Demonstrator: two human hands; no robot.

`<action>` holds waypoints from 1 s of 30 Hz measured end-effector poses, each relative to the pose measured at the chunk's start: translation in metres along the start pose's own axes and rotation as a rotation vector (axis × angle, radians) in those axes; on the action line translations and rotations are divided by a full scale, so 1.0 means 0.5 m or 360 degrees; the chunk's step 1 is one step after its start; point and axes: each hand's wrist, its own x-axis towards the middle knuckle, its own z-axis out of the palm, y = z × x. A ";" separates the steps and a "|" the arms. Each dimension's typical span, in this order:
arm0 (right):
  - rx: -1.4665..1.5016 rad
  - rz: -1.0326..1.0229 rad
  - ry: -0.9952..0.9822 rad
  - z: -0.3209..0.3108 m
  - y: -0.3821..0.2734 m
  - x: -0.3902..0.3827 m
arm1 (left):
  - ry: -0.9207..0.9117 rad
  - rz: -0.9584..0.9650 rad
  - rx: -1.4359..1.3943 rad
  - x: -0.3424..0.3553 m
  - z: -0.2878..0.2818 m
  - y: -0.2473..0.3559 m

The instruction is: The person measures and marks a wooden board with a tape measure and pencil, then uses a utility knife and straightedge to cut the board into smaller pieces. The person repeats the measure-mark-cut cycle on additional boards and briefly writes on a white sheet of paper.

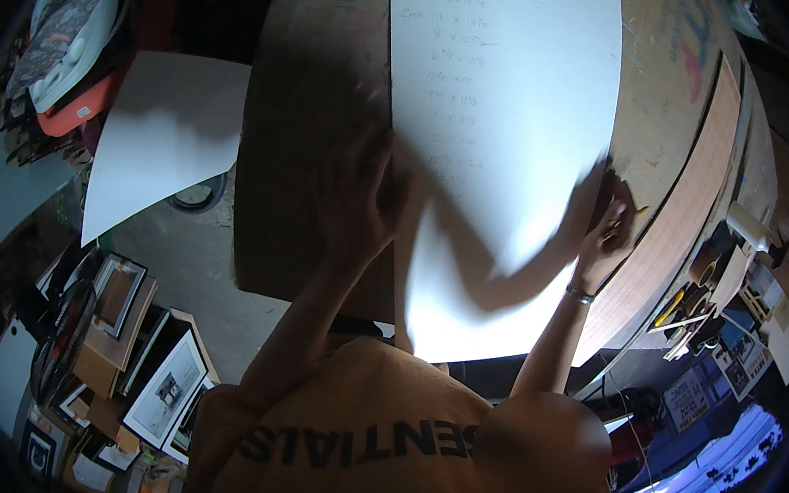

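While the large white sheet lies across the middle of the brown workbench, reaching its near edge, the left hand rests spread and flat on the sheet's left edge — gripping nothing. The right hand is at the sheet's right edge, blurred — whether its fingers pinch the sheet cannot be told.

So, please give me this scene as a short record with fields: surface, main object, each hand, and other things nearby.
surface: wooden worktable
main object: large white sheet with faint handwriting, lying on the worktable
left hand: left hand at the sheet's left edge, fingers spread
right hand: right hand at the sheet's right edge; grip blurred
wrist: bracelet on right wrist
nearby: second white sheet at left; framed pictures on the floor
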 end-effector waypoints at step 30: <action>-0.0032 -0.0210 0.0012 0.027 0.002 -0.049 | 0.0990 0.0620 -0.1174 0.124 -0.331 0.130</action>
